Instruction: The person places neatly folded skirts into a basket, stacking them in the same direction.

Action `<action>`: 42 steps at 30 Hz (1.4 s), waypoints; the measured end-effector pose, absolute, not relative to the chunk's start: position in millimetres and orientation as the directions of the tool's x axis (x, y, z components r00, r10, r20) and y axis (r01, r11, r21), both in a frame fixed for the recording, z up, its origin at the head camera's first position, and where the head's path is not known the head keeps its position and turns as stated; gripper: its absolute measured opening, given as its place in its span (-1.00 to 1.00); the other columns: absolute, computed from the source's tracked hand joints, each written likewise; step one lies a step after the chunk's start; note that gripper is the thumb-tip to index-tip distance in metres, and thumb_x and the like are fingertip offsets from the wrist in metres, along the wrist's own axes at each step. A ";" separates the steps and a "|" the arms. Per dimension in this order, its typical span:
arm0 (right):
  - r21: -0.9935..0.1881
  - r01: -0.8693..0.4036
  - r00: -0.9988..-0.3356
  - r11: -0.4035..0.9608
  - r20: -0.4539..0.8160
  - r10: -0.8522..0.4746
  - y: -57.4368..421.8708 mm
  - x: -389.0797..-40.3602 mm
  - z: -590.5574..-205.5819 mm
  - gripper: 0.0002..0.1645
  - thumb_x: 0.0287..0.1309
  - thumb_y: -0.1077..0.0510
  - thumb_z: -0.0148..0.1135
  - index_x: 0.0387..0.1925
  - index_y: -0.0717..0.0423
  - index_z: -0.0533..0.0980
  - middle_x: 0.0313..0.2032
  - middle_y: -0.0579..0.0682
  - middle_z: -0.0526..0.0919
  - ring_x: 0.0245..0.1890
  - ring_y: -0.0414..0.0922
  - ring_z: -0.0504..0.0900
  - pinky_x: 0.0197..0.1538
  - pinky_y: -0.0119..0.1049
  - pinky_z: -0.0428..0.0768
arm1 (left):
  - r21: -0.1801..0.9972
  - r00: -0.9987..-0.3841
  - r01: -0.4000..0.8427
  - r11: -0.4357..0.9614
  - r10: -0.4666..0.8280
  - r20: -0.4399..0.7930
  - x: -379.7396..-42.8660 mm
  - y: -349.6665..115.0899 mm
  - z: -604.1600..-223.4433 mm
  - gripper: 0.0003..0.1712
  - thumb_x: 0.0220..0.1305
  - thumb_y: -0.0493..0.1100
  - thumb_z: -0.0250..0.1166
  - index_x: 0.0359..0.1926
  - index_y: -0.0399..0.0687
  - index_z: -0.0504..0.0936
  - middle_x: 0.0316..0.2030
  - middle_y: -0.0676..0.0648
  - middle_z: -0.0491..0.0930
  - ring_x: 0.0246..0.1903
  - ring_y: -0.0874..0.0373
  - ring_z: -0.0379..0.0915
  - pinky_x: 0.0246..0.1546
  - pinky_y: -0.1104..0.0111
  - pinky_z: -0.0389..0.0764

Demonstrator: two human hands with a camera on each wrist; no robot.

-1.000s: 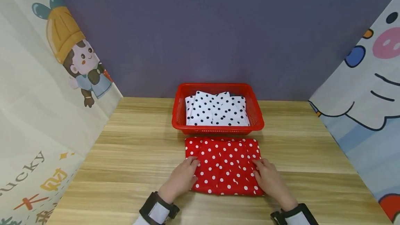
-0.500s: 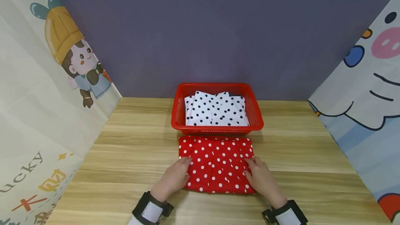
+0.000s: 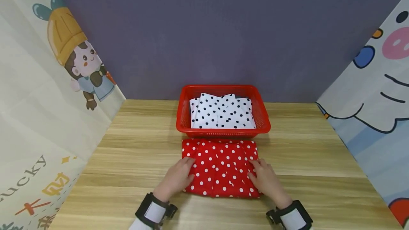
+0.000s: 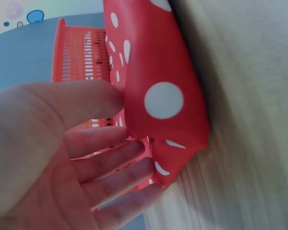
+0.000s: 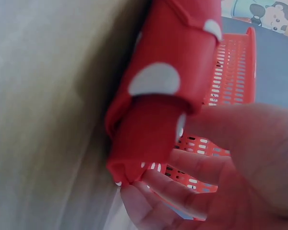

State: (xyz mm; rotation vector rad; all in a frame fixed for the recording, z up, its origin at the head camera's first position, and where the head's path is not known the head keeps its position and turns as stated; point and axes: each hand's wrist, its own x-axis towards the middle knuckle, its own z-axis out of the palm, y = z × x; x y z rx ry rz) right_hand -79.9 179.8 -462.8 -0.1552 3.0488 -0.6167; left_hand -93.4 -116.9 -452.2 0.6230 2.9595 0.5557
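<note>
A folded red cloth with white dots (image 3: 222, 169) lies flat on the wooden table in the head view. At its left edge is my left hand (image 3: 174, 178), thumb and fingertips touching the fabric. My right hand (image 3: 266, 180) touches the right edge in much the same way. In the left wrist view the fingers (image 4: 110, 163) extend along the side of the fold, with the thumb against its upper face. The right wrist view shows slightly bent fingers (image 5: 177, 191) beside the layered edge, their tips right at the lower corner.
Just behind the cloth stands a red plastic basket (image 3: 223, 132) with perforated walls. It holds folded white cloth with black dots (image 3: 220, 113). A dark grey panel (image 3: 217, 38) rises at the back, and printed curtains (image 3: 35, 91) hang at both sides.
The red cloth has shifted left and slightly toward the basket, with both hands moving along with it. Over the last half second it has barely moved. The basket stays put.
</note>
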 end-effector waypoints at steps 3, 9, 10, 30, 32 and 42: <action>-0.396 -0.110 -0.993 0.912 0.016 -0.113 181.6 -83.3 -460.9 -0.40 -0.05 0.15 0.35 0.05 0.31 0.42 -0.11 0.26 0.45 -0.23 0.07 0.47 -0.20 -0.02 0.57 | 0.352 -0.921 0.378 0.856 0.386 0.051 -99.4 -113.3 -451.3 -0.41 -0.03 -0.15 0.41 0.06 -0.23 0.48 -0.08 -0.18 0.52 -0.13 0.01 0.47 -0.15 0.19 0.57; -0.393 -0.111 -0.993 0.913 0.018 -0.112 183.7 -91.7 -456.6 -0.38 -0.06 0.14 0.36 0.04 0.34 0.40 -0.11 0.28 0.46 -0.23 0.08 0.50 -0.20 -0.03 0.59 | 0.330 -0.945 0.327 0.886 0.316 0.088 -110.3 -107.5 -449.2 -0.46 -0.06 -0.17 0.43 -0.02 -0.23 0.52 -0.15 -0.19 0.51 -0.20 -0.01 0.45 -0.24 0.19 0.58; -0.397 -0.104 -0.994 0.912 0.011 -0.108 183.9 -93.4 -455.9 -0.37 -0.05 0.14 0.36 0.05 0.35 0.39 -0.11 0.28 0.46 -0.22 0.08 0.50 -0.20 -0.03 0.59 | 0.329 -0.950 0.312 0.891 0.301 0.083 -111.5 -106.8 -448.7 -0.46 -0.07 -0.17 0.43 -0.02 -0.24 0.52 -0.15 -0.20 0.50 -0.20 -0.01 0.44 -0.25 0.19 0.59; -0.458 0.083 -0.988 0.885 -0.154 0.013 182.1 -116.3 -450.5 -0.28 -0.03 0.11 0.34 0.07 0.46 0.30 -0.09 0.35 0.40 -0.21 0.12 0.51 -0.23 -0.01 0.61 | 0.341 -0.998 -0.054 0.938 -0.036 -0.060 -126.0 -93.9 -446.7 -0.35 -0.13 -0.10 0.47 -0.07 -0.43 0.47 -0.23 -0.29 0.45 -0.35 -0.05 0.46 -0.37 0.19 0.58; -0.453 0.095 -0.986 0.886 -0.165 0.021 181.7 -117.1 -451.7 -0.29 -0.03 0.11 0.34 0.06 0.47 0.30 -0.10 0.35 0.40 -0.22 0.11 0.51 -0.24 -0.03 0.61 | 0.341 -0.997 -0.064 0.938 -0.042 -0.070 -126.7 -93.9 -447.1 -0.35 -0.14 -0.10 0.48 -0.08 -0.43 0.48 -0.25 -0.29 0.45 -0.36 -0.04 0.46 -0.37 0.20 0.58; -0.424 0.164 -0.973 0.891 -0.220 0.075 176.8 -120.0 -449.9 -0.29 -0.02 0.09 0.33 0.05 0.48 0.30 -0.10 0.35 0.36 -0.21 0.14 0.48 -0.22 -0.03 0.60 | 0.398 -0.989 -0.126 0.909 -0.083 -0.125 -130.3 -92.0 -446.6 -0.44 -0.19 -0.15 0.50 -0.17 -0.37 0.51 -0.27 -0.26 0.43 -0.34 -0.05 0.43 -0.37 0.18 0.56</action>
